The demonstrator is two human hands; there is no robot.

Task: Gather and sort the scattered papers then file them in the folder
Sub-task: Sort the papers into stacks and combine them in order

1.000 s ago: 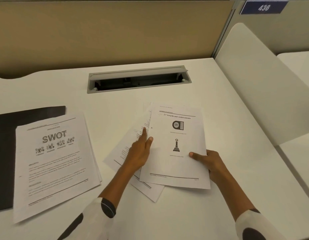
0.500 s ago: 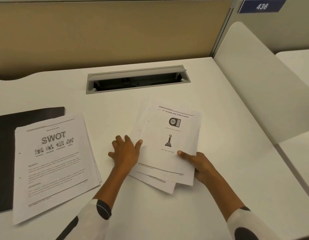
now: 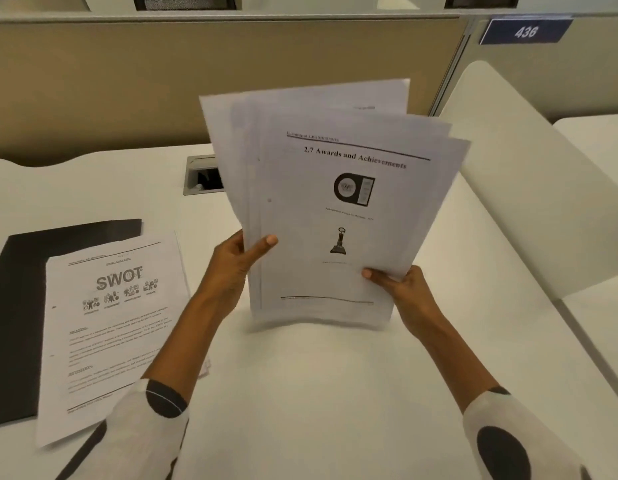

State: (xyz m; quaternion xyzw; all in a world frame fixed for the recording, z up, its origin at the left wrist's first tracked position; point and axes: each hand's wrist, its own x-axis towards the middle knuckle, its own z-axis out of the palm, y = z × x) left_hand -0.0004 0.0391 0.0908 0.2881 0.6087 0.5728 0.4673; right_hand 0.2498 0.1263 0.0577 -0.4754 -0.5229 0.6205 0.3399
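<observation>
Papers (image 3: pixel 338 209) stand on edge on the desk (image 3: pixel 318 393), a loose sheaf pinched at its lower sides by both hands: the left hand (image 3: pixel 236 268) with thumb across the front sheet, the right hand (image 3: pixel 403 287) clamping the opposite edge. Its top edges fan unevenly, so squaring looks like the step in hand. Front sheet reads "2.7 Awards and Achievements". Well to the left, a SWOT stack (image 3: pixel 113 327) lies partly over the black folder (image 3: pixel 20 323), which is closed or flat; I judge gathering mostly done, filing not yet.

Matt paper sheets (image 3: pixel 321 209); folder (image 3: pixel 20 306) black, perhaps plastic (faint sheen); desk (image 3: pixel 318 393) smooth.
</observation>
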